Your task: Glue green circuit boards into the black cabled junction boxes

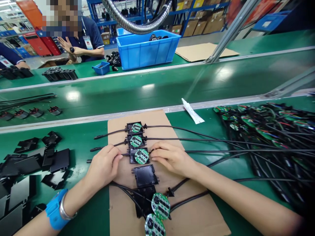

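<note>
My left hand is closed in a pinch around the short black cable left of a round green circuit board. That board sits in a black plastic housing, the third down in a column. On its right side, my right hand pinches the longer black cable close to the housing edge. Farther up, two more round boards rest in housings with cables out both sides. Just below my hands lies a bare black housing. Nearer me, two loose boards with cables partly cover another black part.
Brown cardboard lies under the column. Black plastic parts are scattered at left; a heap of cabled boards is at right. A white tube lies beyond. Across the bench are a blue bin and a person.
</note>
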Demonstrator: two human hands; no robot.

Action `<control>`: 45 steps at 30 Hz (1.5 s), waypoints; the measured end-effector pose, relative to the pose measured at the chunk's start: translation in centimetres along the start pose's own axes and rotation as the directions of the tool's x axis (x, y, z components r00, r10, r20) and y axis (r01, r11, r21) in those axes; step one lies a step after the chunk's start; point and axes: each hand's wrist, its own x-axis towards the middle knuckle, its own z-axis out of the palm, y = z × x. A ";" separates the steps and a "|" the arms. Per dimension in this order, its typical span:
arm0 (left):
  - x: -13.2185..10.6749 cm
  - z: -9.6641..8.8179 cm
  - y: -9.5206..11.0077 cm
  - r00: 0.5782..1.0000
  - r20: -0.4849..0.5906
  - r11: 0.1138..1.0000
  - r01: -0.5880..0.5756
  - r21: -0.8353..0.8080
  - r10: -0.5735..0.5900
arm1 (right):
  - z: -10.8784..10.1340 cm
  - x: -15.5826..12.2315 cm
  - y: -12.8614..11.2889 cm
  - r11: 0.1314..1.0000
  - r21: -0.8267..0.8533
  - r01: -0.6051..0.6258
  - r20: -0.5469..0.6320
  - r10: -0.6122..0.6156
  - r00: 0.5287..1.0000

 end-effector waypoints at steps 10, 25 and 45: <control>-0.9 -1.1 -0.2 0.995 -0.094 0.997 0.016 -0.078 -0.023 | 1.6 0.6 -0.8 1.000 -0.004 -0.004 -0.145 0.003 0.989; -1.7 -0.8 3.0 0.959 0.142 0.965 -0.226 -0.131 0.244 | -0.2 0.3 -4.8 0.983 -0.182 -0.002 0.180 0.036 0.983; -4.8 2.0 5.3 0.941 0.180 0.957 -0.270 -0.105 0.286 | 1.5 -4.4 -10.3 0.933 -0.133 -0.335 0.277 0.359 0.891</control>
